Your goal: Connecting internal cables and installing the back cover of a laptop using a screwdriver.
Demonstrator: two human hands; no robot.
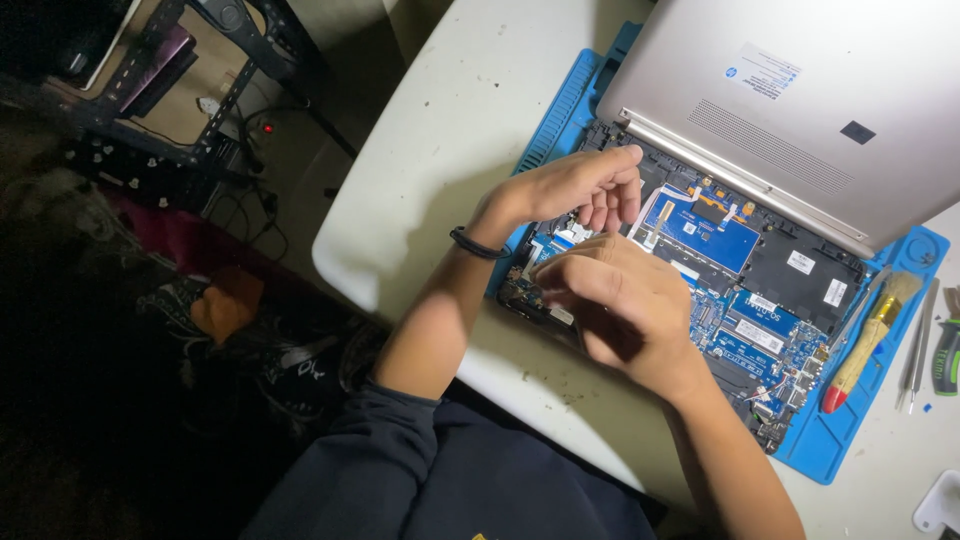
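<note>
Left hand (pixel 585 185), right hand (pixel 615 300) over opened laptop (pixel 740 250); fingers curled; grasp unclear.

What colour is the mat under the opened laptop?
Blue: the mat shows best in the head view, beneath the laptop.

Laptop lid (pixel 800 100) looks like brushed matt metal, champagne-ish. The blue mat (pixel 835 440) under it seems soft rubbery silicone, ribbed along the edge. Brush (pixel 868 340) has a glossy lacquered wood handle. Worktop (pixel 440 150) is matt white, scuffed.
</note>
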